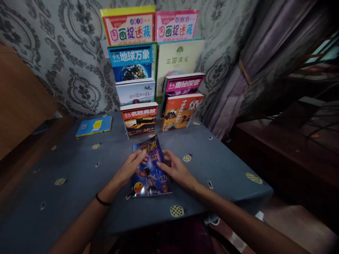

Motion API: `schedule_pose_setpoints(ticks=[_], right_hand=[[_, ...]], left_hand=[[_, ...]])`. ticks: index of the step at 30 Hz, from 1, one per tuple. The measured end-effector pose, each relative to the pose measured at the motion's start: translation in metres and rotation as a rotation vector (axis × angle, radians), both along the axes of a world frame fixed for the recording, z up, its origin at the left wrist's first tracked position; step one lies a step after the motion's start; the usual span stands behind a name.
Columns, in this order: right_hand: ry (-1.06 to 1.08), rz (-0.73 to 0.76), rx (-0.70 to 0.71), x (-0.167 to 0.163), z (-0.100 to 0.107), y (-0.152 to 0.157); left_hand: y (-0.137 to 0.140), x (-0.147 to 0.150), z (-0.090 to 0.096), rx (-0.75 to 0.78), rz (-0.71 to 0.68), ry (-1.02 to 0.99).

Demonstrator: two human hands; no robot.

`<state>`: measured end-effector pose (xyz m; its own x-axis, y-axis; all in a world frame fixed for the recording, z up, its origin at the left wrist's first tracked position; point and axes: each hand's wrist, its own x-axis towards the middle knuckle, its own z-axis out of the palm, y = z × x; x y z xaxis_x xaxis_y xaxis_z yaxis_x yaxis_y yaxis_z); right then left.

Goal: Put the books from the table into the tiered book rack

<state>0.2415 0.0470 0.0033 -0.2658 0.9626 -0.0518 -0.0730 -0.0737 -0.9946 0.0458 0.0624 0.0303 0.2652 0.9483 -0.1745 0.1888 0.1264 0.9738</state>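
- Left hand [132, 164]: on the left part of the purple book [150, 176], fingers half curled over the cover; can't tell if it grips or just touches.
- Right hand [177, 169]: pinches the book's right edge, thumb on the cover, fingers at the edge.
- Purple book: between both hands, cover up, "22" at lower right; can't tell if it lies flat on the table [212, 162] or is slightly raised.
- Black band [102, 200] on left wrist.
- Table: blue-gray cover, yellow pineapple prints.
- Beyond the purple book, upright books in two stepped columns.
- Left column, front to back: scenic book [140, 123], white book [135, 93], earth book [132, 63], yellow-edged book [128, 26].
- Right column: orange book [181, 113], magenta book [184, 85], pale green book [180, 63], pink book [176, 25].
- Blue book [90, 126]: flat, well left of the hands.
- Behind: patterned wallpaper [79, 46]; tied curtain [230, 81] at right.
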Motion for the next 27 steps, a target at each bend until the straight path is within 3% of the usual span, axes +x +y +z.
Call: schedule_pose_setpoints(ticks=[5, 7, 12, 16, 19, 27], right_hand=[[0.100, -0.018, -0.131, 0.008, -0.014, 0.006], [0.125, -0.025, -0.130, 0.008, -0.011, 0.006], [0.181, -0.018, -0.089, 0.007, -0.004, 0.002], [0.201, -0.029, -0.046, 0.011, -0.005, -0.001], [0.220, -0.010, -0.025, 0.013, -0.005, -0.003], [0.255, -0.028, -0.077, 0.011, 0.000, -0.003]], left_hand=[[0.006, -0.027, -0.022, 0.384, 0.217, 0.232], [0.010, -0.036, -0.029, 0.430, 0.286, 0.255], [0.016, -0.044, -0.031, 0.088, 0.372, -0.063], [0.008, -0.040, -0.021, -0.167, 0.201, -0.256], [0.001, -0.034, -0.012, -0.213, 0.113, -0.311], [-0.008, -0.016, -0.001, -0.225, 0.160, -0.480]])
